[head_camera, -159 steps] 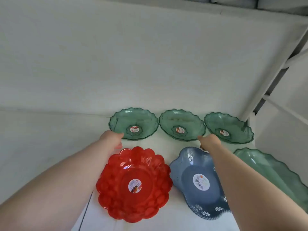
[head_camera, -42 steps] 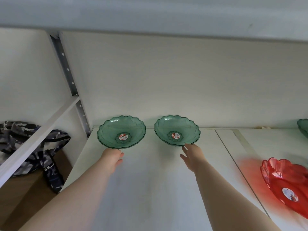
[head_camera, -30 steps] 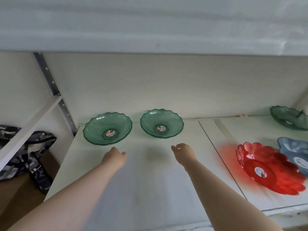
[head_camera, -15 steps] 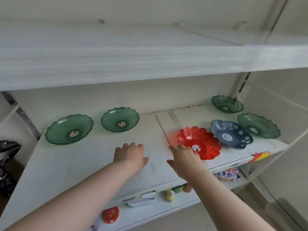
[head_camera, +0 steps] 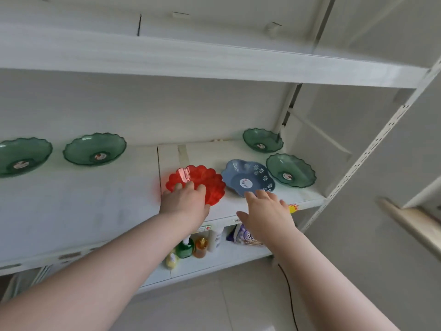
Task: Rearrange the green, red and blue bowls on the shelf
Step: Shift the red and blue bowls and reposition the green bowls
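- The left hand point(head_camera: 185, 201) is lying spread over the red bowl point(head_camera: 198, 182) at its 7 o'clock rim, not gripping.
- The right hand point(head_camera: 267, 213), fingers released, is reaching the blue bowl point(head_camera: 248, 177) at 6 o'clock.
- Green bowls point(head_camera: 95, 149) are sitting along the white shelf point(head_camera: 78, 206), leaving bare room between.

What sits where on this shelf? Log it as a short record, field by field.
shelf: white board shelf
left end: two green scalloped plastic bowls
middle: red flower-shaped plastic bowl
right of red: blue daisy-print plastic bowl
right end: two more green bowls
left hand: fingers on red bowl's near rim
right hand: open, at blue bowl's near edge
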